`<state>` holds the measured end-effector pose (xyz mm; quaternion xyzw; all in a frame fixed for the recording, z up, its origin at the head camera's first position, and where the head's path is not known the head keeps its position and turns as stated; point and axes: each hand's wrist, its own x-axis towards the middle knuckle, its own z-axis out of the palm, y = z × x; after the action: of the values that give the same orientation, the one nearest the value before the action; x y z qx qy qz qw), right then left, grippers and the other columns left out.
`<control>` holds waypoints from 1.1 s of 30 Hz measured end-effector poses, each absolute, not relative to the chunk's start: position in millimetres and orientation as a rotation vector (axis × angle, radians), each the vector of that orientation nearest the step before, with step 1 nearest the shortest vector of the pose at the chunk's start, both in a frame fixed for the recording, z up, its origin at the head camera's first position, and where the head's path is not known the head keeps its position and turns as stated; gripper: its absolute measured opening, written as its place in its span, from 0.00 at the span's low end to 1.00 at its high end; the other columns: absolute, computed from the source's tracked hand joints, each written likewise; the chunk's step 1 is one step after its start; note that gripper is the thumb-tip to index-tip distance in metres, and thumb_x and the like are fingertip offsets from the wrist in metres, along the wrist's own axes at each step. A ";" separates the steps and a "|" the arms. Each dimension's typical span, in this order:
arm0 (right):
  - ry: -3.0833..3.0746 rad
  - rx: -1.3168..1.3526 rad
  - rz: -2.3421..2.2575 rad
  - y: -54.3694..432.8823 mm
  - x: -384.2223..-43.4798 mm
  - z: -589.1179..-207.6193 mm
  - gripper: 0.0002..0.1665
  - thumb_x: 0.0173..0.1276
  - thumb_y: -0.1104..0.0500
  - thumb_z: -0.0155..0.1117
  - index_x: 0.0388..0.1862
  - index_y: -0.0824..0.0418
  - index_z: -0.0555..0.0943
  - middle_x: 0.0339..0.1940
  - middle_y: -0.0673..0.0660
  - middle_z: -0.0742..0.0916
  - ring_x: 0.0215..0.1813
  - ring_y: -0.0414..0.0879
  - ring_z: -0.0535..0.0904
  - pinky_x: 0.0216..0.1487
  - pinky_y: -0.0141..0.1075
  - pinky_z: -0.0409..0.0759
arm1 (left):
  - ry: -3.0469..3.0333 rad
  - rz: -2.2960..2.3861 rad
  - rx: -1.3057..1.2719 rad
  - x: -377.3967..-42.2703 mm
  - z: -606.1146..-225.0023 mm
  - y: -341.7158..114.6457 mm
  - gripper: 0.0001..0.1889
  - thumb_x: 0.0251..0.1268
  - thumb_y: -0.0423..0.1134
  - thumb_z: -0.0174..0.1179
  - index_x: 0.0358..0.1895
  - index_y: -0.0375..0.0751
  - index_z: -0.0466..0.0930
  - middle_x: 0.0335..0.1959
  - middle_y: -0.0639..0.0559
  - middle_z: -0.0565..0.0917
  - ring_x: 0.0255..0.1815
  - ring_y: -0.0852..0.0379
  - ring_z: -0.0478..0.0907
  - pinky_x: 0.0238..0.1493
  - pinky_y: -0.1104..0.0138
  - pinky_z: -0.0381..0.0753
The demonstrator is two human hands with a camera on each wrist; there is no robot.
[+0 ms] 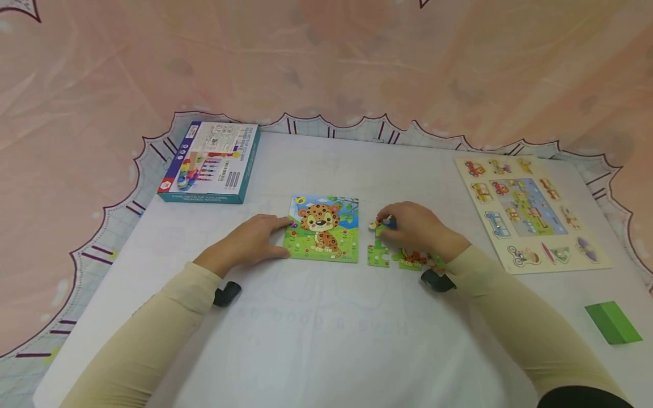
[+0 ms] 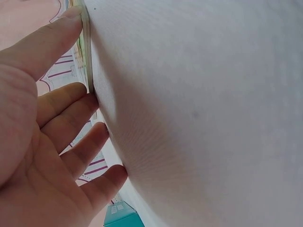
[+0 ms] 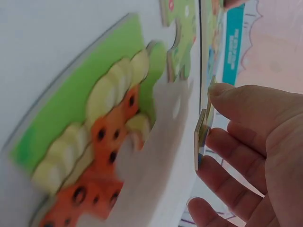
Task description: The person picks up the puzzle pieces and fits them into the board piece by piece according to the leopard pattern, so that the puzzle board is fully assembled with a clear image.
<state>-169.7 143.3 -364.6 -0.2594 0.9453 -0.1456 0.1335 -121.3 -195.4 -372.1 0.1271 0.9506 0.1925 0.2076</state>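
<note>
Left hand [image 1: 247,242] is spread, thumb and fingertips touching the left side of the leopard picture board [image 1: 322,229]; right hand [image 1: 420,226] pinches a jigsaw pc [image 3: 199,144] btw thumb and fingers. If it is one pc or two, I cannot tell.

Largest first: white table [image 1: 326,345]; at far right, the beige picture puzzle board [image 1: 528,212]; at far left, a toy box [image 1: 211,161]. The leopard picture board lies flat in the middle. Just to its right are loose pcs: one w/ leopard paws [image 3: 111,127], and a green grass section [image 1: 378,256]. Near the right edge, a green block [image 1: 612,322].

The step, I would judge, is joining loose pcs into the same leopard, w/ the board as ref. Next move prob. calls for lining up tab w/ notch, then pressing gently.
</note>
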 end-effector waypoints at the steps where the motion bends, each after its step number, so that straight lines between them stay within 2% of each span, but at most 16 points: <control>1: 2.740 -0.757 -0.423 141.1 -169.7 -364.4 0.21 0.67 0.53 0.69 0.56 0.60 0.83 0.53 0.58 0.86 0.49 0.53 0.77 0.58 0.50 0.77 | 2.647 0.535 0.353 -121.3 -372.2 -195.2 0.40 0.62 0.48 0.71 0.75 0.41 0.66 0.72 0.37 0.68 0.75 0.37 0.60 0.74 0.46 0.60; 9: 2.728 -0.823 -0.433 125.8 -169.4 -362.5 0.21 0.67 0.52 0.70 0.55 0.58 0.83 0.51 0.56 0.86 0.48 0.51 0.77 0.54 0.48 0.78 | 2.648 0.532 0.349 -121.5 -372.5 -195.6 0.41 0.61 0.49 0.72 0.75 0.41 0.66 0.72 0.36 0.68 0.75 0.37 0.59 0.74 0.45 0.60; 18: 2.722 -0.896 -0.427 112.9 -170.4 -362.6 0.19 0.68 0.52 0.70 0.54 0.59 0.84 0.52 0.55 0.86 0.50 0.50 0.79 0.54 0.47 0.79 | 2.642 0.533 0.341 -121.9 -372.1 -196.0 0.40 0.61 0.48 0.71 0.75 0.41 0.66 0.72 0.36 0.68 0.75 0.37 0.59 0.74 0.45 0.59; 27: 2.700 -0.897 -0.433 99.2 -170.5 -363.5 0.21 0.68 0.51 0.68 0.56 0.59 0.83 0.54 0.55 0.85 0.56 0.52 0.78 0.57 0.48 0.78 | 2.646 0.531 0.353 -121.8 -372.8 -195.8 0.40 0.61 0.48 0.72 0.75 0.40 0.66 0.72 0.36 0.68 0.75 0.36 0.59 0.74 0.45 0.59; 33: 2.696 -0.921 -0.417 91.0 -172.6 -365.7 0.19 0.69 0.50 0.68 0.53 0.58 0.84 0.53 0.55 0.86 0.54 0.51 0.79 0.56 0.47 0.79 | 2.647 0.533 0.353 -121.9 -372.6 -195.8 0.40 0.61 0.48 0.72 0.75 0.40 0.66 0.72 0.36 0.68 0.75 0.37 0.59 0.74 0.45 0.59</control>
<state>-172.6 91.0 -365.7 -0.3172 0.9282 -0.1436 0.1308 -121.9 -195.8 -372.6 0.1267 0.9508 0.1915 0.2079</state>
